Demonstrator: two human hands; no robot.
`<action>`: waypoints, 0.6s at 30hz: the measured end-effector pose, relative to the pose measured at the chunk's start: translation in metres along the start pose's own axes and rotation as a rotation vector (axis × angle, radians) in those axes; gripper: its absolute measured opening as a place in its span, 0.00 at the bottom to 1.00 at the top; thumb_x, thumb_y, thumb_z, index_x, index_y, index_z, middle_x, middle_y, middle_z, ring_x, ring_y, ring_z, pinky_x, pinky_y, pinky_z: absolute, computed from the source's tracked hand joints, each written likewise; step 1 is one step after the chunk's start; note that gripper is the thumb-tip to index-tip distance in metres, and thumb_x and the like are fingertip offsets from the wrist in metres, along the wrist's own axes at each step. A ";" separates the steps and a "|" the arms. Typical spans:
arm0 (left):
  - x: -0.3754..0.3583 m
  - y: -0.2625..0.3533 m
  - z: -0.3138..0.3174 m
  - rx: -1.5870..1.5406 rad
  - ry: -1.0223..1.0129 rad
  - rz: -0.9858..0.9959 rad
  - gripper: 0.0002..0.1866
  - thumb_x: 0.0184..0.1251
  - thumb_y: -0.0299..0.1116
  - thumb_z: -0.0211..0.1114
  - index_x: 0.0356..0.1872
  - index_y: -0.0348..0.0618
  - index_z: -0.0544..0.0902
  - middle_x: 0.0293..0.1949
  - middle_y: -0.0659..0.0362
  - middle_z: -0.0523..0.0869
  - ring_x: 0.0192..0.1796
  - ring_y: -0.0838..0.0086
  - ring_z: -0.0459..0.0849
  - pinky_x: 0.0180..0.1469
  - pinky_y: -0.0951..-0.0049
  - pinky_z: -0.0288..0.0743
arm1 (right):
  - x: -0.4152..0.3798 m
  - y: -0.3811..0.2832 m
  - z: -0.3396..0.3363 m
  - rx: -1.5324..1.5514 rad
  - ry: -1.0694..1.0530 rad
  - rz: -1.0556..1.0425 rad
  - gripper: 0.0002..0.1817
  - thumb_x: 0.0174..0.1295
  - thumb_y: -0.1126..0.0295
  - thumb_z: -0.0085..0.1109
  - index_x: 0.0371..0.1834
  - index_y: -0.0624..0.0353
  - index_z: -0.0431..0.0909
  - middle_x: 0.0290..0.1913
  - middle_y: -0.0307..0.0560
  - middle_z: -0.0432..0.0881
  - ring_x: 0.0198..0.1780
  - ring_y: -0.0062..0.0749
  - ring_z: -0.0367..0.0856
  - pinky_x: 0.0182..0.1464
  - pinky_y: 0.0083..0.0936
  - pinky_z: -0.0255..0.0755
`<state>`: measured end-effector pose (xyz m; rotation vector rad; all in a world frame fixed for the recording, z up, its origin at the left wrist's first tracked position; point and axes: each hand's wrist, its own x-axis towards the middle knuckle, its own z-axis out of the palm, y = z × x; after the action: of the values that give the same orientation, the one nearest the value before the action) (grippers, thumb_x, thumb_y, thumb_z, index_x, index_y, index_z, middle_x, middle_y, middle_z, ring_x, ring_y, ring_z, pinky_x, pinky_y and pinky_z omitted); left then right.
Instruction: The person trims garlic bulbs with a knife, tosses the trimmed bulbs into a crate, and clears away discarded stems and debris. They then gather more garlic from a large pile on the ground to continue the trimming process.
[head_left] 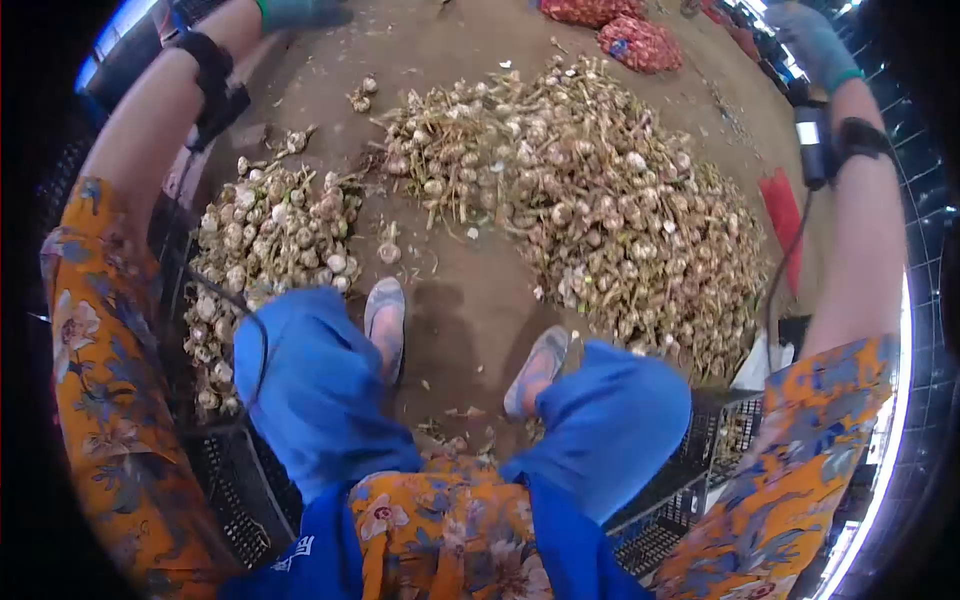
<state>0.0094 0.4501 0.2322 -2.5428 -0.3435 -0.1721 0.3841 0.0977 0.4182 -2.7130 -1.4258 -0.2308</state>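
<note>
Garlic heaps [640, 220] before shoes [386, 308], brown floor [440, 275]; black crates [232, 480] nearby. Left hand [300, 12], right hand [812, 45] blurred: opening, hold cannot be told.

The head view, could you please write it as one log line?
left hand: raised, top edge | right hand: raised, blurred | garlic heaps: on floor

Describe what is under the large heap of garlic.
Brown floor shows around the edges of the large garlic heap, so it probably continues underneath; whatever lies directly beneath is covered and cannot be seen.
</note>
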 end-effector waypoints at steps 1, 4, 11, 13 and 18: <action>0.015 0.004 0.038 0.036 -0.093 0.021 0.33 0.58 0.44 0.65 0.64 0.42 0.70 0.66 0.48 0.69 0.65 0.56 0.70 0.65 0.56 0.65 | 0.042 0.008 0.045 -0.263 -0.032 -0.228 0.07 0.60 0.65 0.54 0.35 0.53 0.80 0.26 0.41 0.78 0.25 0.27 0.74 0.28 0.23 0.69; 0.046 0.040 0.114 0.060 -0.403 0.154 0.35 0.54 0.41 0.67 0.65 0.45 0.68 0.68 0.51 0.66 0.67 0.58 0.68 0.66 0.56 0.64 | 0.081 -0.041 0.153 -0.303 -0.143 -0.436 0.14 0.51 0.62 0.58 0.37 0.57 0.83 0.45 0.56 0.83 0.42 0.51 0.82 0.44 0.39 0.77; 0.085 0.099 0.287 -0.415 -0.533 0.085 0.39 0.56 0.47 0.68 0.68 0.46 0.62 0.65 0.50 0.69 0.64 0.56 0.71 0.62 0.56 0.68 | 0.226 -0.092 0.390 -0.179 -0.391 -0.428 0.27 0.50 0.53 0.60 0.45 0.66 0.81 0.45 0.62 0.83 0.45 0.53 0.82 0.47 0.39 0.77; 0.083 0.119 0.330 -0.493 -0.523 0.059 0.39 0.58 0.49 0.68 0.67 0.46 0.63 0.64 0.51 0.70 0.64 0.56 0.72 0.60 0.56 0.72 | 0.256 -0.111 0.448 -0.218 -0.319 -0.451 0.29 0.57 0.50 0.55 0.53 0.63 0.77 0.48 0.62 0.82 0.50 0.54 0.80 0.50 0.41 0.75; 0.117 0.138 0.439 -0.795 -0.640 -0.405 0.56 0.54 0.62 0.68 0.74 0.40 0.49 0.70 0.43 0.61 0.71 0.53 0.62 0.70 0.57 0.60 | 0.334 -0.146 0.597 -0.029 -0.433 -0.532 0.24 0.57 0.49 0.59 0.40 0.63 0.81 0.42 0.60 0.83 0.41 0.52 0.81 0.44 0.40 0.74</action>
<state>0.1824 0.6038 -0.1821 -3.2185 -1.2483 0.4643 0.5108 0.5298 -0.1177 -2.4369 -2.2572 0.3395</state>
